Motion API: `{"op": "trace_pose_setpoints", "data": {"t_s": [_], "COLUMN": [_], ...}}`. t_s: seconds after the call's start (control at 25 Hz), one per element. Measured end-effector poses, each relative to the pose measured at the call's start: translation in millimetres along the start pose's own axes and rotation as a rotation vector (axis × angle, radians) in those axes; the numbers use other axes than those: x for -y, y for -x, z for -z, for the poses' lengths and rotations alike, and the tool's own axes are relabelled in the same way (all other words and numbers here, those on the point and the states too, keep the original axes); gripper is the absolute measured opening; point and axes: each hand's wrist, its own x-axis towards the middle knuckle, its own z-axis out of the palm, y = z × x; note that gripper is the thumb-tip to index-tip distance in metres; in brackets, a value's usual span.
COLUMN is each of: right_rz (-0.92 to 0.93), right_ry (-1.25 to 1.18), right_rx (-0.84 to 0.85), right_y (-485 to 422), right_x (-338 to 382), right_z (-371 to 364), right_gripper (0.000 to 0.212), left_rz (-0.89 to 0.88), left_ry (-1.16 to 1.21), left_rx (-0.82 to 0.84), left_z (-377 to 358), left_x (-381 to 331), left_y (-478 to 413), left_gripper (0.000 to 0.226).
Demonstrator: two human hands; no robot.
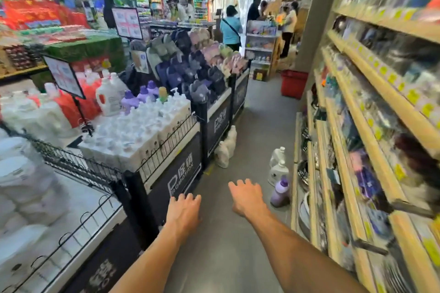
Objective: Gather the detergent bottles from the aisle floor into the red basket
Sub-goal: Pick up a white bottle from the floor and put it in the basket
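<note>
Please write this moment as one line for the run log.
left hand: empty | right hand: empty | bottles: on floor | basket: far end

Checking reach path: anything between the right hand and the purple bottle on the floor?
Head view: only bare grey floor separates the right hand from the purple bottle. Both hands are empty.

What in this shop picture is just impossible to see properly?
All in the head view:
- Red basket: too far off, its inside faces away, so contents unknown.
- Purple bottle and the two white bottles behind it: labels too small and blurred to read.
- White bags by the promotion bins: half tucked against the bin, contents unclear.
- Shelf goods: motion blur smears them.
- Left hand, right hand: palms face down, unseen.
</note>
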Motion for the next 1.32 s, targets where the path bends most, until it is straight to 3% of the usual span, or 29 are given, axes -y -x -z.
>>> {"op": "trace_pose_setpoints", "data": {"t_s": [0.32, 0.6, 0.8, 0.92, 1.08, 1.24, 1.32], "right_rz": [-0.199, -0.420, -0.558, -0.575, -0.573, -0.502, -0.473], "right_ry": [-0.020, -0.070, -0.150, -0.179, -0.240, -0.258, -0.247], "right_rx": [0.101, 0.076, 0.133, 0.123, 0.192, 0.201, 0.206], "right_y": [-98, -202, -258, -299, -362, -431, -464], "right_x": [-88, -178, -253, -301, -354, -380, -386], "right_z": [-9, 19, 7, 3, -10, -12, -16], "right_gripper": [0.054, 0.053, 0.056, 0.057, 0.065, 0.061, 0.068], "left_rz": [-0.140, -0.247, -0.342, -0.386, -0.336, -0.288, -0.247], "left_ry": [-0.040, -0.095, -0.127, -0.114, -0.128, -0.132, -0.119], "left_rx": [0.061, 0.022, 0.028, 0.010, 0.124, 0.177, 0.175], "left_z": [16, 57, 77, 86, 77, 77, 63], "left_x": [-15, 0, -49, -80, -100, -90, -79], "left_y": [-158, -330, -442, -503, -572, -630, -654], "left_gripper": [0.062, 0.053, 0.052, 0.054, 0.062, 0.058, 0.055]}}
